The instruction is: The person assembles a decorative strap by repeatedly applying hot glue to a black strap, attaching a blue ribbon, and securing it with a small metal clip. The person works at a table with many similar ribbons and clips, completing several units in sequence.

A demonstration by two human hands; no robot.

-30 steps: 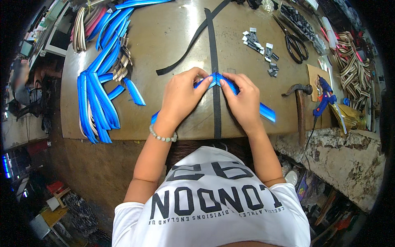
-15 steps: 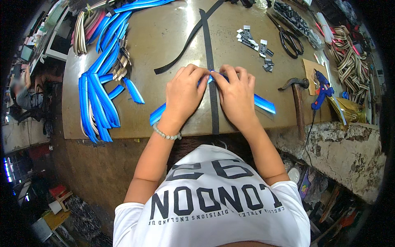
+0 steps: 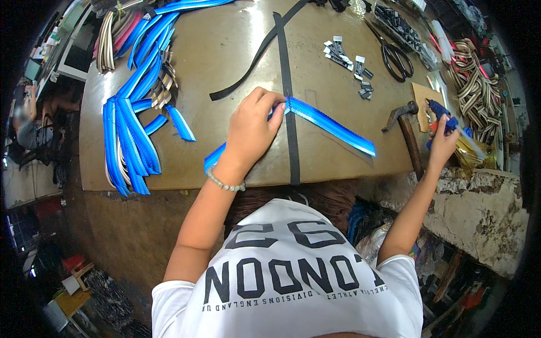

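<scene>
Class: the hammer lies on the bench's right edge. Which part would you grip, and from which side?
Probably the wooden handle of the hammer, from the near bench edge: it points toward the worker, bare along its length, while the metal head lies at the far end beside the glue gun.

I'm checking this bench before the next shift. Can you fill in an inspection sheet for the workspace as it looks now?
Surface: brown worktable, worn, front edge chipped.
Job's things: blue striped webbing strap folded across a black webbing strap; blue glue gun.
Clutter: pile of blue straps, scissors, hammer, small black-and-white clips, striped strap bundle.
Grippers: left hand pins the fold; right hand grasps the glue gun.
Cables: nothing seen.
Surroundings: another person at far left, cluttered floor.
</scene>
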